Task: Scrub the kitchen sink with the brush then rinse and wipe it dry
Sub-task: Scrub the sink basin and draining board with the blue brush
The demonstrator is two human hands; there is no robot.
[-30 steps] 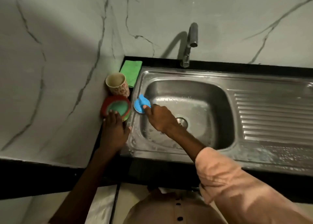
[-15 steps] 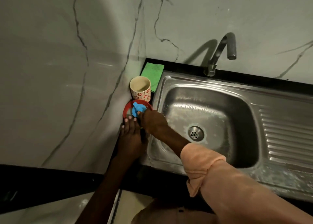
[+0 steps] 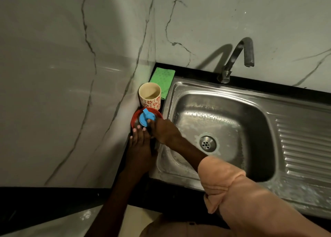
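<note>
Head camera looks steeply down, close above the sink [image 3: 223, 93] corner.

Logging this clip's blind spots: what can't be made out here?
Head view only:
- Red dish: contents hidden by the blue brush.
- Right hand: fingertips under its own back; grip unclear.
- Sink: near-right corner covered by the sleeve.
- Cup: contents too dim.

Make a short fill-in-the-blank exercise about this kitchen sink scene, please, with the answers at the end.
1. The right hand holds the blue brush over the ___ dish.
2. The floral cup stands between that dish and the ___ cloth.
3. The left hand touches the dish's ___ edge.
4. From the faucet, ___ water runs.

Answers: red; green; near; no
</note>
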